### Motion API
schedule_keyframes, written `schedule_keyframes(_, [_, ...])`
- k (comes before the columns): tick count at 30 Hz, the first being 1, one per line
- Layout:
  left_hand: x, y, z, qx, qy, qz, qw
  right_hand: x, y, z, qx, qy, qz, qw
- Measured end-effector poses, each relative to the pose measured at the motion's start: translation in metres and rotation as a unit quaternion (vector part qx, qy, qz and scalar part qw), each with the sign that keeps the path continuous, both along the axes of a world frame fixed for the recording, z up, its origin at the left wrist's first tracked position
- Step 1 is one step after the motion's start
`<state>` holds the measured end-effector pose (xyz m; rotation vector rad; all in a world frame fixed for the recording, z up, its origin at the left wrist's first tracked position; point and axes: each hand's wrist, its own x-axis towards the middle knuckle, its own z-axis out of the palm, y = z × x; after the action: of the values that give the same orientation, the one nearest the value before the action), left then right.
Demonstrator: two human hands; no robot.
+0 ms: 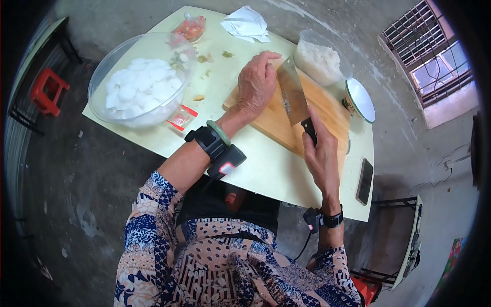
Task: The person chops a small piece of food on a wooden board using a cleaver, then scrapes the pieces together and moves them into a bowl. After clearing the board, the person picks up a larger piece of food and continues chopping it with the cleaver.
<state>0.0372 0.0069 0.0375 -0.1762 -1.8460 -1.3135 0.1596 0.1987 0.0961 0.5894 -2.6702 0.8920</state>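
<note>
A broad-bladed cleaver [291, 91] is in my right hand [322, 151], its dark handle wrapped by the fingers. The blade lies over the wooden cutting board [273, 123] and has small bits stuck to its side. Left of the blade, my left hand [255, 84] is over the board's upper part with its fingers curled together. Whatever those fingers may hold is hidden from me. Just beyond the board stands a clear tub [319, 59] of white shredded food. Beside it a white bowl with a green rim [360, 100] is tilted on its side.
On the pale table [286, 179], a large clear bowl [94, 100] holds many white rounded pieces. A bag of reddish food [190, 28], crumpled white paper [246, 24], a small red-edged packet [182, 118], several scraps and a phone [364, 181] lie around. A red stool [48, 92] stands left.
</note>
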Motion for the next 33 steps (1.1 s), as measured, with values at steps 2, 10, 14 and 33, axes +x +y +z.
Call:
schedule_keyframes(2, [-0.001,-0.001,0.001,0.003,0.001,0.002,1.000,0.006,-0.001,0.008,-0.008,-0.030,-0.027,0.999])
schedule_keyframes(10, [-0.003,-0.002,0.000,-0.004,0.008,0.006,1.000,0.005,-0.004,0.013,-0.015,-0.091,-0.059,0.994])
schedule_keyframes(14, [0.000,0.000,0.000,-0.010,0.005,0.000,1.000,0.006,0.002,0.006,-0.018,-0.058,-0.051,0.997])
schedule_keyframes(33, [-0.003,-0.002,-0.005,-0.012,-0.020,-0.009,1.000,0.010,0.007,0.017,-0.021,-0.079,-0.090,0.993])
